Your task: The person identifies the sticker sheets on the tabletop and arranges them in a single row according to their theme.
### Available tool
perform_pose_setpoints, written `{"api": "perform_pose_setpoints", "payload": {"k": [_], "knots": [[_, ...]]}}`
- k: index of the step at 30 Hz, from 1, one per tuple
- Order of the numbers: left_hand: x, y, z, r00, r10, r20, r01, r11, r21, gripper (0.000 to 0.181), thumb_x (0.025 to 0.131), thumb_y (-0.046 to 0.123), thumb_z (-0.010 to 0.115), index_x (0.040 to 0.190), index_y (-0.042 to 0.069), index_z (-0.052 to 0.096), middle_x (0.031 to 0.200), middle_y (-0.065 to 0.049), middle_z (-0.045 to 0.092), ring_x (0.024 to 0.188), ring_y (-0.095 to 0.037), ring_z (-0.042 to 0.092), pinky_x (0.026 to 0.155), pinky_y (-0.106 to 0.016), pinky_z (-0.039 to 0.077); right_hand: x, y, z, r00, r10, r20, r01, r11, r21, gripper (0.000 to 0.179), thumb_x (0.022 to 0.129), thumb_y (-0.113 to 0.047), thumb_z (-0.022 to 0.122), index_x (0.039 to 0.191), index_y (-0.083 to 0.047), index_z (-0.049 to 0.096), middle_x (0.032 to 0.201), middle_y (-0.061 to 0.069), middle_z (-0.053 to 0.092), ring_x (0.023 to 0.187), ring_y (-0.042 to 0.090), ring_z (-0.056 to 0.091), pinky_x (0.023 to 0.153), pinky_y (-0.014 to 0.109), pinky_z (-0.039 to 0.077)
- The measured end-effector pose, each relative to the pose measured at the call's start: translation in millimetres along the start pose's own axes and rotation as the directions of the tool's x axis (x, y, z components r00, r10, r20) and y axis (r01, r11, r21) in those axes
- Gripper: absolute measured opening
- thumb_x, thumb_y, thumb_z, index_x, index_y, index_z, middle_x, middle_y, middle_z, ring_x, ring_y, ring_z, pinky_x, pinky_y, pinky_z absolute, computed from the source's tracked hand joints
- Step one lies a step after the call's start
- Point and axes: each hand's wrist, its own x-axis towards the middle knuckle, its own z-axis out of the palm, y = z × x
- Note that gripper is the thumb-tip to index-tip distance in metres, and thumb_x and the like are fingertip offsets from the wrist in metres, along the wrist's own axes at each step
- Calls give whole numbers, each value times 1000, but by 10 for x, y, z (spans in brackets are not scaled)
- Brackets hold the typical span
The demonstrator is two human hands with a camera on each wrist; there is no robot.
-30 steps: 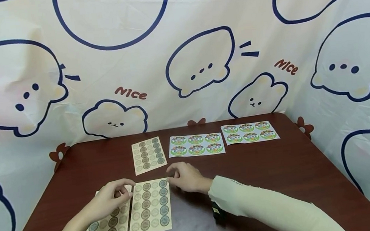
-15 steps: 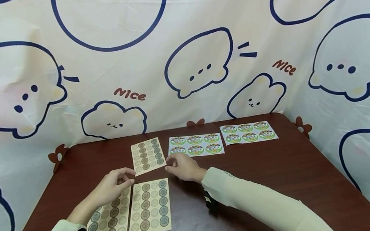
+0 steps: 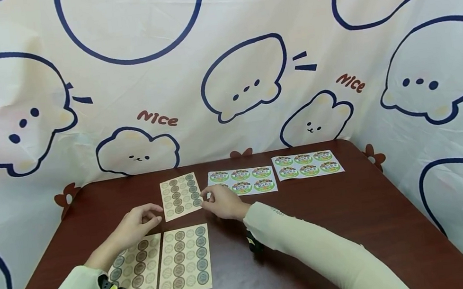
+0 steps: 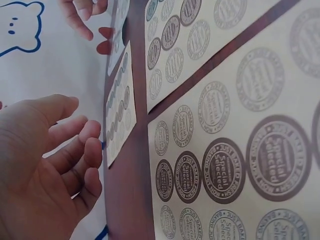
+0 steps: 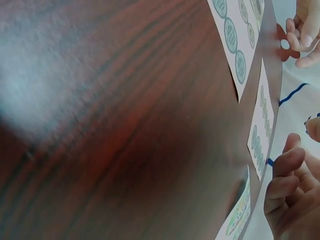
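A small cream sticker sheet (image 3: 180, 195) with round brown and grey seals lies flat behind two larger ones. My left hand (image 3: 137, 224) hovers by its lower left corner, fingers loosely bent and nothing between them in the left wrist view. On the opposite side, my right hand (image 3: 225, 203) has its fingertips right at the sheet's right edge; in the right wrist view its thumb and fingers are apart. Nearer to me lie the right cream sticker sheet (image 3: 183, 262) and the left cream sticker sheet (image 3: 143, 273), side by side, the latter partly under my left forearm.
Two white sheets of green round fruit stickers lie along the back: the middle sheet (image 3: 255, 187), partly covered by my right hand, and the right sheet (image 3: 307, 164). Behind the brown table (image 3: 310, 231) hangs a cartoon-printed curtain (image 3: 247, 128).
Both hands have moved away from the near cream sheets, forward to the sides of the small one. The sheets have stayed where they were; the head view has shifted slightly.
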Motion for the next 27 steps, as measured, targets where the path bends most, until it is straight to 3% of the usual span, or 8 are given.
{"api": "perform_pose_setpoints", "payload": {"k": [4, 9, 16, 27], "knots": [[46, -16, 3, 999, 8, -38, -8, 1000, 1, 33, 101, 13, 58, 131, -2, 58, 97, -15, 70, 80, -21, 64, 68, -33, 50, 40, 2, -31, 1000, 2, 3, -2, 1000, -1, 27, 99, -21, 63, 121, -7, 71, 69, 1, 60, 48, 9, 51, 49, 22, 40], [134, -60, 21, 997, 1, -75, 1, 1000, 28, 33, 102, 13, 57, 132, -1, 57, 99, -13, 68, 85, -21, 64, 70, -33, 49, 82, 9, -51, 1000, 12, 16, -12, 1000, -8, 25, 100, -22, 63, 118, -7, 72, 68, 0, 59, 48, 9, 51, 50, 22, 40], [248, -113, 32, 996, -17, -84, 22, 998, 51, 35, 101, 12, 58, 133, -2, 56, 102, -14, 66, 81, -21, 57, 67, -32, 46, 141, 22, -25, 1000, 19, 24, -19, 1000, -25, 25, 99, -21, 63, 117, -6, 71, 69, 0, 59, 51, 10, 51, 49, 22, 40], [402, -172, 41, 993, -53, -102, 58, 997, 54, 41, 100, 15, 60, 137, -2, 54, 118, -23, 60, 97, -29, 58, 81, -41, 48, 230, 55, 7, 1000, -6, 6, 6, 1000, -23, 24, 99, -19, 62, 116, -4, 71, 72, 0, 63, 52, 9, 52, 51, 23, 42]]}}
